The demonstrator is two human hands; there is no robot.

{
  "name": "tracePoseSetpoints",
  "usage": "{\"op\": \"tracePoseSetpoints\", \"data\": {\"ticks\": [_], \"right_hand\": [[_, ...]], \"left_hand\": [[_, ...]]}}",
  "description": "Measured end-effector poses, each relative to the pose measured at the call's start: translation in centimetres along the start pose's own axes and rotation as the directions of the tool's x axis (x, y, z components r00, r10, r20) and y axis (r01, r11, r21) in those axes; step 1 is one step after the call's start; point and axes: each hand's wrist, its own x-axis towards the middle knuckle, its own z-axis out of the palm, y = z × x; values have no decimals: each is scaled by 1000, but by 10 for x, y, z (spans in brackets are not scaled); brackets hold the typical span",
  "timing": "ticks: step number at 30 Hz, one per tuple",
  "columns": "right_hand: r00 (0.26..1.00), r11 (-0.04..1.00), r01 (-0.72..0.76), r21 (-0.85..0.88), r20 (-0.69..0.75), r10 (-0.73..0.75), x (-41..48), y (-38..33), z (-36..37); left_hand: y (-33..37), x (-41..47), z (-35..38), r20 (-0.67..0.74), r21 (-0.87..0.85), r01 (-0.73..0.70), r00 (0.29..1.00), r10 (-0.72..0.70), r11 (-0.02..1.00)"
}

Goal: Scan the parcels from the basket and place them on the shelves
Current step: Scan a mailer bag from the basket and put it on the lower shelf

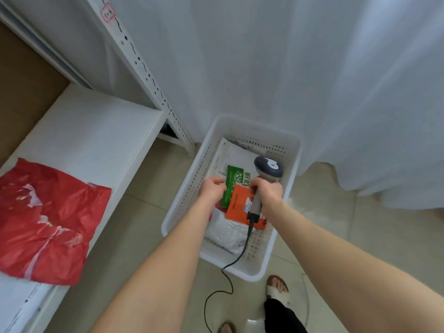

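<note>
1. I'm looking down into the basket (pixel 182 205) on the floor, just beside the shelf (pixel 96 131). The parcels are all in there, overlapping in a loose pile.
2. My right hand (pixel 268 193) is wrapped firmly round the handle of the scanner (pixel 269 168), with its head pointing down over the pile. The cable (pixel 231 263) trails over the near rim to the floor.
3. My left hand (pixel 212 189) is at the left edge of the green packet (pixel 234 186), fingers curled. I cannot tell whether it has actually pinched the packet or is only touching it.
4. The green packet looks flat, thin and light. I expect it to flop if held by one corner, so a pinch on the long left edge, thumb on top, seems best.
5. The orange packet (pixel 237 205) lies partly over the green one. It looks stiffer, like card, and may slide as the green one comes out.
6. The white plastic bag (pixel 228 231) at the near end looks soft and slippery. I'd gather a fold of it rather than pinch flat film.
7. The white mailer (pixel 237 155) at the far end lies under the others, so it waits.
8. A red bag (pixel 48 219) already sits on the shelf.
</note>
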Motion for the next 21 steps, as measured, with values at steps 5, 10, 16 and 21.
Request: {"op": "tracePoseSetpoints", "data": {"ticks": [5,10,16,21], "right_hand": [[998,998,-62,-10,-25,62,74,40,3],[993,994,-110,13,-36,110,165,98,18],[987,988,-157,-2,-23,157,264,157,39],[986,986,-164,2,2,164,327,194,56]], "left_hand": [[-33,63,35,25,107,68,997,-71,992],[-86,142,73,44,172,110,992,-119,979],[-142,233,111,51,247,126,988,-143,961],[-169,295,140,7,264,84,996,-89,961]]}}
